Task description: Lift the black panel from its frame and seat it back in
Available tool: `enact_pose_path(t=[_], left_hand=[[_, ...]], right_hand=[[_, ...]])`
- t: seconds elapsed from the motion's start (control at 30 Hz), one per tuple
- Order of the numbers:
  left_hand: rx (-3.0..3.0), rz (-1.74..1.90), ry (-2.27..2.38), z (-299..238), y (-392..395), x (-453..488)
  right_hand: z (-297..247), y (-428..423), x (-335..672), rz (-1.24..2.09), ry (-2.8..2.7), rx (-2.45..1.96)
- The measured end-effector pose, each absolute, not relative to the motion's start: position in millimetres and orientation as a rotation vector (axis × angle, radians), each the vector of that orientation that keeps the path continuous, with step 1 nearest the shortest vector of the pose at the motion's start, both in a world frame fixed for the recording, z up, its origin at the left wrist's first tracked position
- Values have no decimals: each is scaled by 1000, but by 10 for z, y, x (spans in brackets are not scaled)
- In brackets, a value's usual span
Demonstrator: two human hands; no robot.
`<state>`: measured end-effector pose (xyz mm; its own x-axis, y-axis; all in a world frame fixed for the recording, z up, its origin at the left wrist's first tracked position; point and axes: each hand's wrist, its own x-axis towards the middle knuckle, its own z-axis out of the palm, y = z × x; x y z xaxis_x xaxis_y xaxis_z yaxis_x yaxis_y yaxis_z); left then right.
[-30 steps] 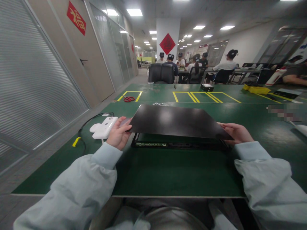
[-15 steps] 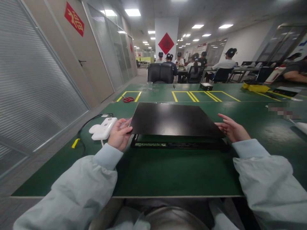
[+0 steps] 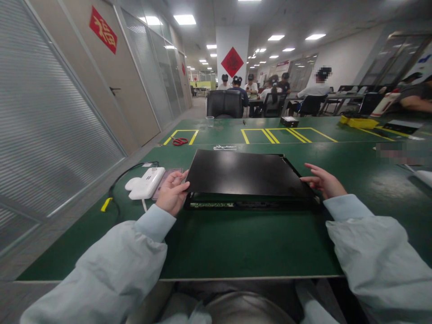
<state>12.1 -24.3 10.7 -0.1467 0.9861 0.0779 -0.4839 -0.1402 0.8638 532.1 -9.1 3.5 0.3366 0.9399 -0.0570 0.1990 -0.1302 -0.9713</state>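
A flat black panel (image 3: 243, 173) lies low over a black frame (image 3: 249, 204) on the green table (image 3: 236, 243), its near edge still slightly raised so a strip of circuit board shows beneath. My left hand (image 3: 173, 194) grips the panel's near left corner, thumb on top. My right hand (image 3: 323, 181) hovers at the panel's right edge with fingers spread and holds nothing.
A white power strip (image 3: 146, 182) with a black cable sits left of my left hand. Red scissors (image 3: 180, 141), a clear cup (image 3: 210, 121), a small black box (image 3: 289, 121) and a yellow tray (image 3: 359, 122) lie farther back. Several people sit at distant tables.
The panel has come down from a tilted, lifted position to nearly flat on the frame. My right hand let go of its right corner and opened.
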Motion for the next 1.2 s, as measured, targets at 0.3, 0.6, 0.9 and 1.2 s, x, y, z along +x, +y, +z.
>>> enact_pose_path(t=[0.3,0.6,0.9,1.2], left_hand=[[856,1536,861,1,-155,131],[912,1583,819,44,-70,79],[984,1656,774,189,-122,-47],[968,1579,827,37,-146,68]], right_hand=[[19,-89,5352,844,-1053,-1595],[47,-134,5269,928,-1005,-1562],[56,-147,5244,1024,-1074,-1432],[-3,-89,5365,918,-1083,-1518]])
